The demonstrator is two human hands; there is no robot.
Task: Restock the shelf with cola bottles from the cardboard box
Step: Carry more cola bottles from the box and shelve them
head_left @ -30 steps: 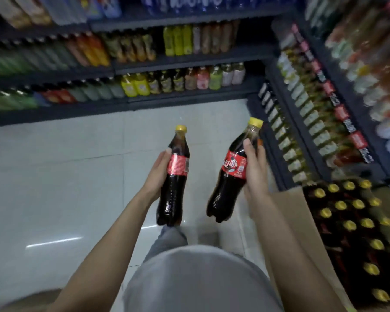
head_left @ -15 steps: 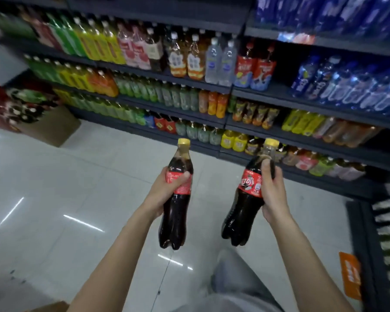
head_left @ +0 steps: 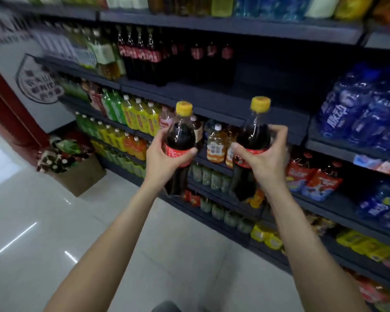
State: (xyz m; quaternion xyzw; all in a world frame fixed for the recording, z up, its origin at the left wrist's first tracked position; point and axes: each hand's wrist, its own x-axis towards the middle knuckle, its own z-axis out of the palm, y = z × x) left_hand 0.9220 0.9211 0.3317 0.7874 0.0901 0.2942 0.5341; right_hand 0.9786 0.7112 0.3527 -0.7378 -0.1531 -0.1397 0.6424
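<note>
Stocked drink shelves [head_left: 214,95] filled the background; the left hand [head_left: 164,162] gripped one upright cola bottle [head_left: 180,140] at 11 o'clock, the right hand [head_left: 266,161] gripped another cola bottle [head_left: 253,134] at 1 o'clock.

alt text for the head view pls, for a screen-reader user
Each hand, left and right, grips an upright yellow-capped cola bottle raised before dark drink shelves; a partly empty shelf with cola stands above them.
</note>
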